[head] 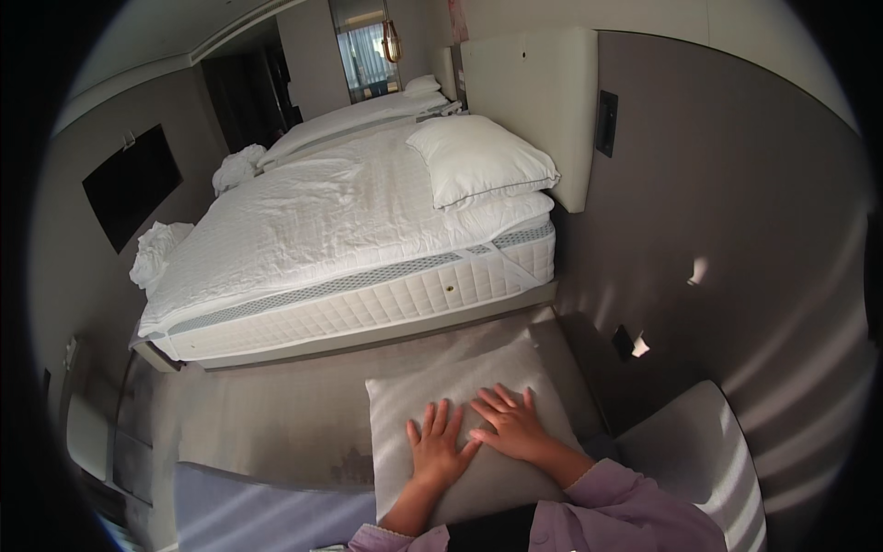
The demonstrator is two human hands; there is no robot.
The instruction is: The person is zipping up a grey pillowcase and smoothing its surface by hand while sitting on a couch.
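Observation:
Both my hands lie flat on a light grey square cushion [407, 386] low in the view, palms down. My left hand [437, 445] has its fingers spread over the cushion's middle. Beside it, my right hand [509, 424] also has spread fingers, its thumb close to the left thumb. Part of a blue-grey upholstered seat [276, 510] shows at the cushion's left. A lighter curved backrest [697, 448] stands to the right.
Beyond the carpet [276, 414] is a bed with a quilted mattress [386, 303], a rumpled white cover [296, 214] and a white pillow [483, 159]. A bundle of white linen [157, 252] lies at its foot. A second bed [359, 114] stands behind. The wall [690, 172] is at right.

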